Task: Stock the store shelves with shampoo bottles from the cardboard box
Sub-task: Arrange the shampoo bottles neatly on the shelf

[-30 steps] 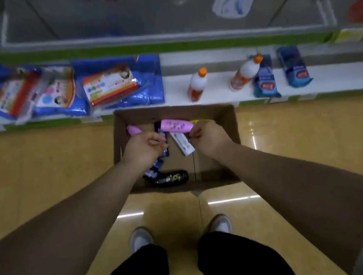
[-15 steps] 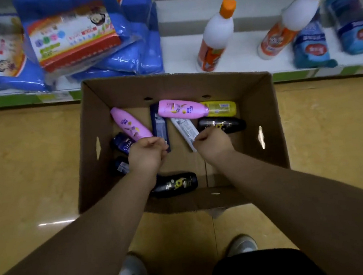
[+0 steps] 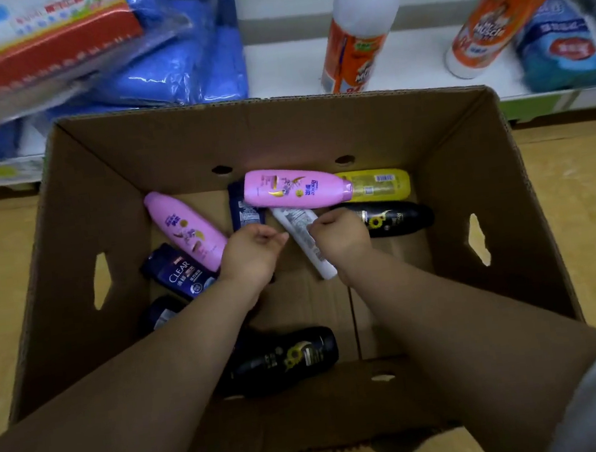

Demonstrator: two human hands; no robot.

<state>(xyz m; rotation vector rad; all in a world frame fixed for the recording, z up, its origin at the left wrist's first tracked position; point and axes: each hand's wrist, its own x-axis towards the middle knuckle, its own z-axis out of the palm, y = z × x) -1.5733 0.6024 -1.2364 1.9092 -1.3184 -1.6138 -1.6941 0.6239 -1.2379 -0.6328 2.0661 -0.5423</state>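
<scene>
Down in the cardboard box [image 3: 466, 154] on the floor lie the shampoo bottles [image 3: 161, 312], all on their sides. One pink bottle [image 3: 296, 189] lies at the back, across a dark blue bottle [image 3: 244, 209], and its end touches a yellow bottle [image 3: 377, 185]. A second pink bottle [image 3: 185, 231] lies on the left, next to a blue CLEAR bottle [image 3: 179, 272]. A black sunflower bottle [image 3: 396, 220] lies on the right, and another black bottle [image 3: 285, 359] lies at the front. A white bottle [image 3: 303, 240] lies in the middle, between the person's two hands.

The left hand [image 3: 251, 255] has its fingers curled, low by the dark blue bottle. I cannot tell if it holds anything. The right hand [image 3: 342, 237] is curled too, right against the white bottle, and I cannot tell if it grips it. The two hands are close but apart.

Behind the box is a white shelf [image 3: 289, 67] with two orange-and-white bottles [image 3: 356, 33] and soft blue packs [image 3: 189, 63]. The floor [image 3: 584, 211] is yellow.
</scene>
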